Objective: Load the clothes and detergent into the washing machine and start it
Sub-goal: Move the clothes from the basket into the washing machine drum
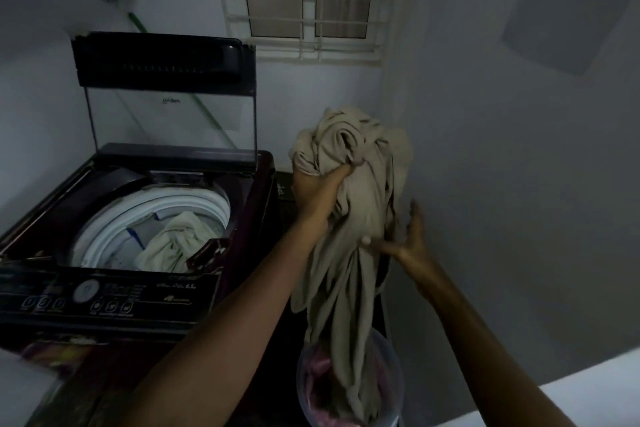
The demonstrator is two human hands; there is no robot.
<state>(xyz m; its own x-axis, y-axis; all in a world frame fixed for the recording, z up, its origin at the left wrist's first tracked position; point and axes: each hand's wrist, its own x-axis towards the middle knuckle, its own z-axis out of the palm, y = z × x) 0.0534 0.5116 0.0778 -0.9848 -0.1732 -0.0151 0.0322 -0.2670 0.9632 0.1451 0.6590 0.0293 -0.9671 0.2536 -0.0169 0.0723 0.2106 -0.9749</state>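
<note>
both forearms reach forward from the bottom of the view. left hand (323, 192) is clenched tight around a bunched beige garment (349, 218), lifted clear above the laundry basket (393, 388); its tail hangs down into the basket among pink clothes (317, 374). right hand (407, 236) has fingers spread loosely, cupping the garment's side, not closed on it. washing machine (138, 218) stands to the left, lid (166, 94) propped upright, one pale cloth (176, 243) already in the drum. detergent not visible. control panel (97, 295) untouched as far as i can judge.

risk: trailing tail could snag on the basket rim or drag pink items out during transfer; loose folds could catch the machine's edge and fall short of the drum.
</note>
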